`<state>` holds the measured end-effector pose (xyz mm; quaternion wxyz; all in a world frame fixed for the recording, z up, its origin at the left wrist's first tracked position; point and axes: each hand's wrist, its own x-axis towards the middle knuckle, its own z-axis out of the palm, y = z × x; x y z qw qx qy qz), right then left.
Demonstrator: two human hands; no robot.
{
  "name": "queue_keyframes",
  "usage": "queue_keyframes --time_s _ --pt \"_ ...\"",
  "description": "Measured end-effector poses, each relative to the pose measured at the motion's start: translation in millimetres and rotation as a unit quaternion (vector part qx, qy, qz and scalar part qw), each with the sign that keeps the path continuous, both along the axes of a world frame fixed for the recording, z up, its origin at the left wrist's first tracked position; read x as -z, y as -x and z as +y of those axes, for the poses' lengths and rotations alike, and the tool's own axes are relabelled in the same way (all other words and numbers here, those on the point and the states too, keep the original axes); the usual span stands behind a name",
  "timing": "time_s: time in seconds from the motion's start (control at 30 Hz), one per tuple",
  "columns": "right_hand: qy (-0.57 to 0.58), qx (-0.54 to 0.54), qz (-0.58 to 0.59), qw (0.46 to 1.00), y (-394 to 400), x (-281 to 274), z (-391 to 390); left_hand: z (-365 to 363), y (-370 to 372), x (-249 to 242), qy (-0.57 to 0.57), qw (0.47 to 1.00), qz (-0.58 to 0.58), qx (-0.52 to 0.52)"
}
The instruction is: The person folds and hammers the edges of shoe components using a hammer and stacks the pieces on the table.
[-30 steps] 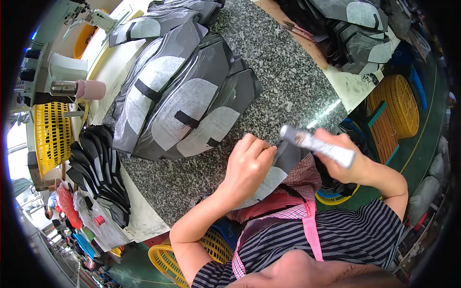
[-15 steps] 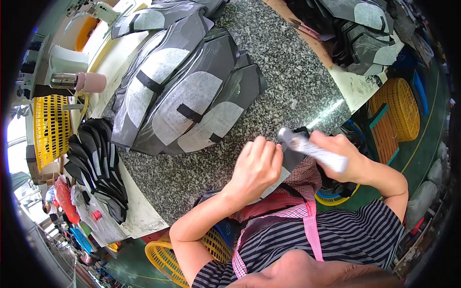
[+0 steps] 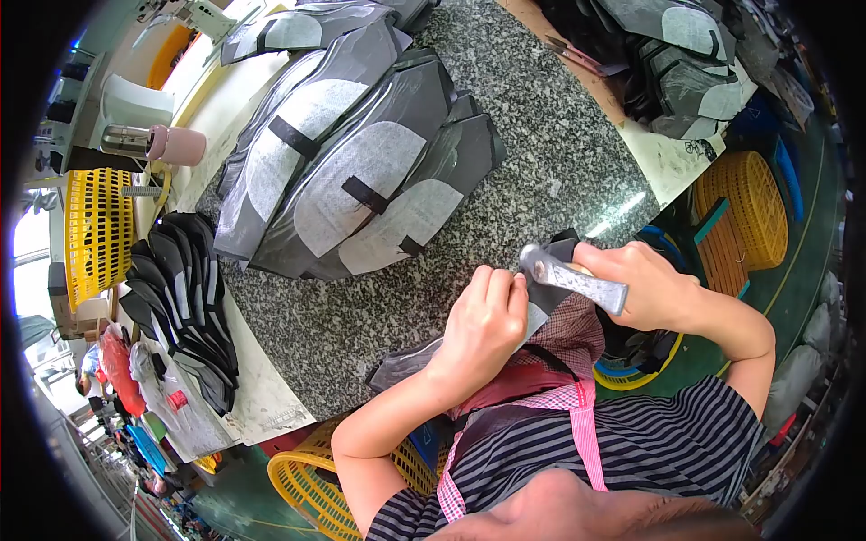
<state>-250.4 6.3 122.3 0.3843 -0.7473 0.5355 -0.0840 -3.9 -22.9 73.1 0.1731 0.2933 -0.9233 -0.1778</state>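
Note:
My right hand (image 3: 642, 281) is wrapped around a hammer (image 3: 585, 285), its metal head just beside the fingertips of my other hand. Bent fingers of my left hand (image 3: 487, 317) pinch the edge of a dark grey cut piece (image 3: 406, 363) at the near edge of the granite slab (image 3: 307, 343). Part of that piece is hidden under my hand and forearm. Farther up the slab lies a pile of grey pieces (image 3: 397, 135) with pale oval patches and short black strips.
Black curved pieces (image 3: 185, 298) lie fanned out on the left. Another stack of grey pieces (image 3: 690, 81) sits at the upper right, near scissors (image 3: 577, 56). A pink-lidded bottle (image 3: 176, 145) and a yellow basket (image 3: 97, 234) are at far left; another yellow basket (image 3: 744, 207) stands right.
The hammer head has dropped slightly toward the piece and looks less blurred. My left hand has shifted a little down, and more of the grey piece shows left of my forearm.

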Motion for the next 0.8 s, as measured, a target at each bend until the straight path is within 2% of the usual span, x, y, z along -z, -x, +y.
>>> queue_keyframes --time_s 0.03,0.1,0.13,0.17,0.23,0.27,0.3,0.37,0.43,0.47,0.5,0.57,0.63,0.7,0.77,0.8 --pt "0.003 -0.001 0.002 1.0 -0.3 -3.5 -1.5 -1.0 0.6 0.2 0.003 1.0 0.002 -0.001" --pt "0.019 0.044 -0.092 0.995 -5.0 -11.2 -1.8 -0.3 -1.2 0.9 0.002 1.0 -0.006 0.005" --pt "0.007 0.04 -0.093 0.995 -7.8 -11.2 1.2 -3.5 -4.0 2.4 -0.022 1.0 0.021 -0.001" --pt "-0.035 0.023 -0.009 0.999 -8.4 -1.2 5.3 -7.1 -6.6 4.0 -0.055 0.996 0.066 -0.024" --pt "-0.026 0.006 0.015 1.0 -10.0 10.8 9.3 -12.0 -17.2 -1.3 -0.284 0.947 0.096 -0.118" --pt "-0.023 0.006 0.016 1.0 -10.2 6.1 6.1 -16.8 -22.3 -12.0 -0.351 0.924 0.081 -0.131" --pt "-0.051 0.028 0.002 0.998 -11.0 -1.8 1.6 -14.0 -23.8 -10.4 -0.35 0.924 0.08 -0.13" --pt "-0.076 0.048 -0.014 0.996 -12.3 -4.7 -1.0 -5.7 -26.3 -4.3 -0.138 0.987 0.076 -0.042" --pt "0.026 0.057 -0.084 0.994 -13.3 -1.1 3.7 1.1 -24.3 -5.8 -0.103 0.993 0.058 -0.031" --pt "0.008 0.053 -0.095 0.994 -16.8 -7.5 6.6 2.2 -23.5 -7.4 -0.073 0.997 0.035 -0.014" --pt "-0.006 0.02 -0.055 0.998 -19.3 -4.5 9.9 1.1 -23.0 -8.2 -0.039 0.999 0.011 0.004" --pt "-0.014 -0.03 0.025 0.999 -23.2 8.4 13.1 -10.1 -30.3 -3.7 -0.117 0.99 0.075 -0.006" --pt "-0.027 -0.02 0.021 0.999 -23.5 1.6 7.0 -15.8 -41.3 -12.7 -0.365 0.923 0.061 -0.105" --pt "-0.045 -0.003 0.016 0.999 -22.5 -5.0 3.9 -9.7 -45.6 -9.2 -0.365 0.921 0.081 -0.106" --pt "0.002 0.008 0.026 1.0 -21.1 -5.4 0.7 1.1 -44.5 -1.9 -0.15 0.983 0.086 -0.057" --pt "0.027 0.015 -0.006 1.0 -19.6 -2.7 1.5 5.0 -45.3 -0.3 -0.108 0.991 0.074 -0.041"
